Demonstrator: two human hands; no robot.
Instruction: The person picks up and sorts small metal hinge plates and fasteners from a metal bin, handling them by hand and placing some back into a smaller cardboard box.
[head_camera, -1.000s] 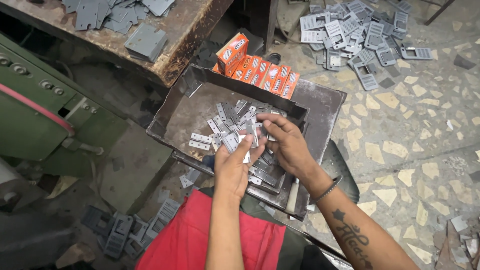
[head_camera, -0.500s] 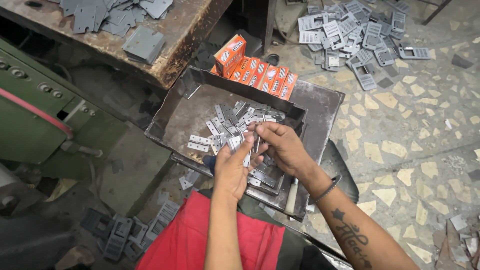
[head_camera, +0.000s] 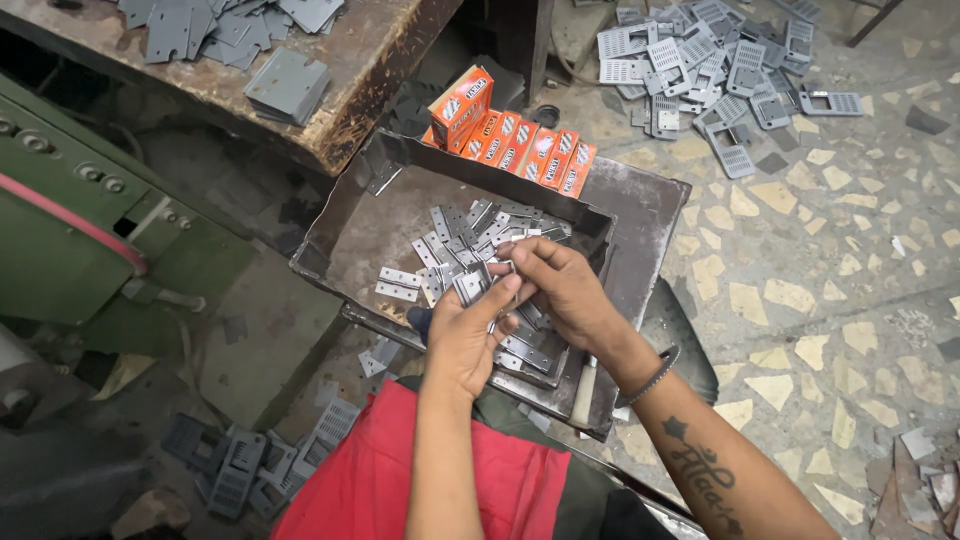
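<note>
- My left hand (head_camera: 462, 335) grips a small stack of plates (head_camera: 472, 287) over the near tray (head_camera: 335, 225)
- My right hand (head_camera: 560, 285) pinches one plate onto it
- Many loose plates (head_camera: 470, 228) left; orange boxes (head_camera: 520, 145) wait far

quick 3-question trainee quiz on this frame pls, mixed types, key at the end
1. True or false: the left hand holds a small stack of flat metal plates.
2. The orange boxes lie: A) inside the metal tray B) beyond its far edge C) on the wooden bench
3. Fill in: the right hand wears a dark ____ at the wrist.

Key: 1 true; 2 B; 3 bracelet
</note>
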